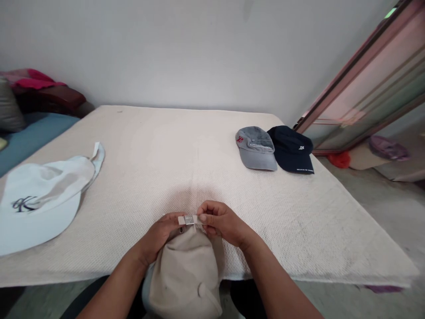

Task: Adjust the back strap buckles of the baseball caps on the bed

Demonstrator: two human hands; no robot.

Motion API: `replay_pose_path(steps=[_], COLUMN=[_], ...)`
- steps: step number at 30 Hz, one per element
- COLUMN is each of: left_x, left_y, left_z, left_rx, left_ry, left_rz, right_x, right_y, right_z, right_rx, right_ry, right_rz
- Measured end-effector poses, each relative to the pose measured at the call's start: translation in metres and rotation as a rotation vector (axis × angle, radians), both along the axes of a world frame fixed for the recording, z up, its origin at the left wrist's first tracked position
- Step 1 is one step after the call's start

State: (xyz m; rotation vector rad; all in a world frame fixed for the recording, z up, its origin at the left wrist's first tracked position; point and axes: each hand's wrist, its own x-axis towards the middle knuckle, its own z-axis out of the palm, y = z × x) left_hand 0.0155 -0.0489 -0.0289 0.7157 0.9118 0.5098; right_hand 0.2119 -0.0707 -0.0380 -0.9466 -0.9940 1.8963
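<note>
Beige strap [199, 219], fitted with a metal buckle [189, 219], is pinched by the left hand [158, 235] and right hand [227, 223]; its beige cap [187, 270] sits at the cloth-covered table [159, 146]'s near edge; white cap [40, 208] left; grey cap [257, 150], navy cap [290, 148] right.

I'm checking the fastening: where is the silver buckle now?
In the head view, the silver buckle is below and left of centre, on the strap of the beige cap, between the left hand and right hand.
</note>
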Motion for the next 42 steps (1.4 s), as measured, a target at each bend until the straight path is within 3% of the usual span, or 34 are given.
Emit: replay_pose_path(steps=[10,16,21,26,31,36,42], left_x=[0.0014,0.0037,0.0029,0.0027,0.0046,0.0030,0.0021], left_y=[-0.0019,-0.0019,-0.0029,-0.0041,-0.0038,-0.0035,-0.0052], left_z=[0.0024,0.0054,0.0028,0.0027,0.0049,0.0024,-0.0017], left_rx=[0.080,0.033,0.043,0.053,0.036,0.087,0.012], left_ry=[0.064,0.021,0.008,0.024,-0.090,-0.012,-0.025], left_rz=[-0.114,-0.079,-0.124,-0.104,-0.126,-0.130,-0.047], right_x=[-0.0044,-0.0038,-0.0059,-0.0075,-0.0081,-0.0100,-0.0105], right_y=[0.0003,0.0006,0.0009,0.0000,0.0005,0.0005,0.0004], right_z=[-0.0004,-0.0009,-0.0035,-0.0032,-0.0027,-0.0035,0.0030], right_rx=[0.034,0.049,0.070,0.065,0.070,0.083,0.088], right_ry=[0.130,0.113,0.103,0.103,0.090,0.086,-0.011], right_rz=[0.014,0.019,0.060,0.007,0.025,0.001,-0.005])
